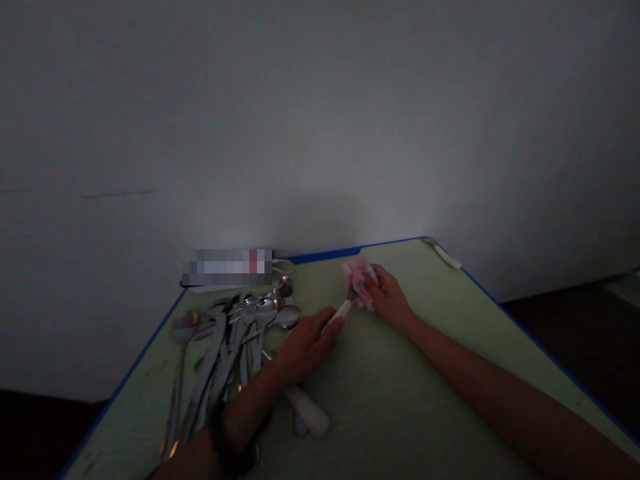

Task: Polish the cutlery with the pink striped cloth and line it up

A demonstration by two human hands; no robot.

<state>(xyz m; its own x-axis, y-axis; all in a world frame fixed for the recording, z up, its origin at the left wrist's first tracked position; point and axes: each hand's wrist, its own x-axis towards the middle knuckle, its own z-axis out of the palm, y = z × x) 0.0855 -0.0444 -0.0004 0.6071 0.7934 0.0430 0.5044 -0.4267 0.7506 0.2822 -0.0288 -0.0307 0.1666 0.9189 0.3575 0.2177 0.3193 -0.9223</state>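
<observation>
My left hand (311, 337) is closed around the white handle of a piece of cutlery (341, 311), held over the middle of the table. A pink and white cloth (356, 272) is bunched in my right hand (389, 299), its fingers pressed against the utensil's metal end. The cloth covers most of that end, so I cannot tell if it is a spoon or a fork. Under and beside my left forearm lies a heap of metal spoons and other cutlery (220, 340). One thick white handle (309, 410) sticks out of the heap toward the right.
A white-handled utensil (447, 257) lies alone at the far right corner. At the back left sits a blurred-out flat object (227, 268) with a pale cable (284, 267). The green table (440, 413) has a blue edge and meets a grey wall (320, 133).
</observation>
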